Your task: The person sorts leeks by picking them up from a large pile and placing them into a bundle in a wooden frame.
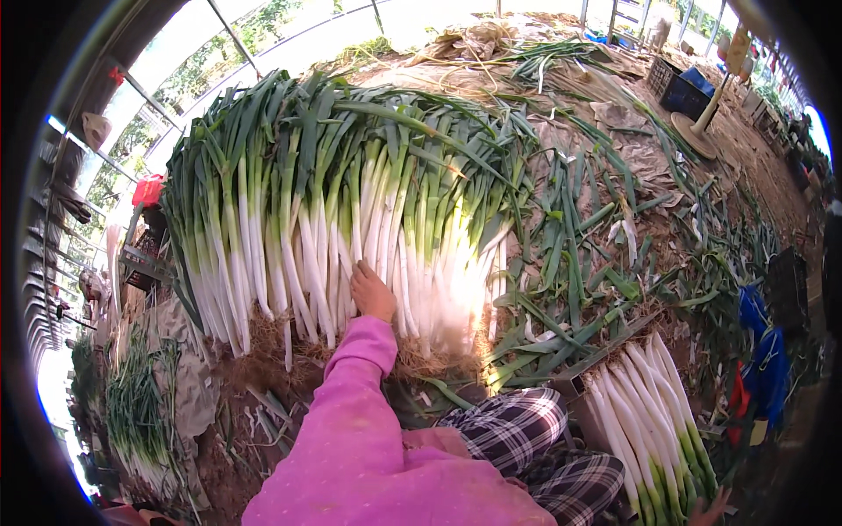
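A broad heap of long green onions (303, 237) lies in front of me, with dark green leaves at the far side and white stalks and brown roots nearer. My left hand (373, 294), below a pink sleeve, rests its fingers on white stalks near the middle of the heap. Its fingers look stretched out rather than wrapped round a stalk. At the lower right lies a bundle of cleaned green onions (645, 403), white ends pointing away from me. My right hand (709, 508) shows only partly at the lower edge beside their green parts, its fingers apart.
Loose leaves (574, 228) litter the ground to the right. More green onions (140, 403) lie at the left. A black crate (680, 88) holding something blue stands far right, near a round-based stand (693, 136). Blue plastic (763, 355) hangs at the right. My plaid-covered knees (517, 425) are below the heap.
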A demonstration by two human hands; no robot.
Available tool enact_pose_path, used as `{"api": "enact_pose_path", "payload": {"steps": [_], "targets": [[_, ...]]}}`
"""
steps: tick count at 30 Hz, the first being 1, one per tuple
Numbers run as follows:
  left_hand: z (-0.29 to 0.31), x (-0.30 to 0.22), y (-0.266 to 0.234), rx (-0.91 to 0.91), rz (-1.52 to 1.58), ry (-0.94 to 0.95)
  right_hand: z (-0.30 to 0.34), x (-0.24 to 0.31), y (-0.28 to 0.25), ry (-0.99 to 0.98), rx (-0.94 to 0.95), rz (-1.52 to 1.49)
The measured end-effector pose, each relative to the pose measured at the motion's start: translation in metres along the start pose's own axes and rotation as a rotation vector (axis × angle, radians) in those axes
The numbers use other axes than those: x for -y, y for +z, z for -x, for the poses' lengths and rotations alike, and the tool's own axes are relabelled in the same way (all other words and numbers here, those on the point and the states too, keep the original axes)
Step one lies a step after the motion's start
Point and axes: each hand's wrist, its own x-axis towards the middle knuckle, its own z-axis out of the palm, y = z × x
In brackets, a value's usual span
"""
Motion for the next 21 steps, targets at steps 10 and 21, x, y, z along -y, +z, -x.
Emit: {"api": "enact_pose_path", "payload": {"steps": [10, 21], "targets": [[-0.048, -0.040, -0.023, 0.241, 0.110, -0.094, 0.060, 0.028, -0.061, 0.330, -0.122, -0.821], [-0.080, -0.025, -0.011, 0.276, 0.235, -0.090, 0.121, 0.044, -0.073, 0.338, -0.018, -0.815]]}}
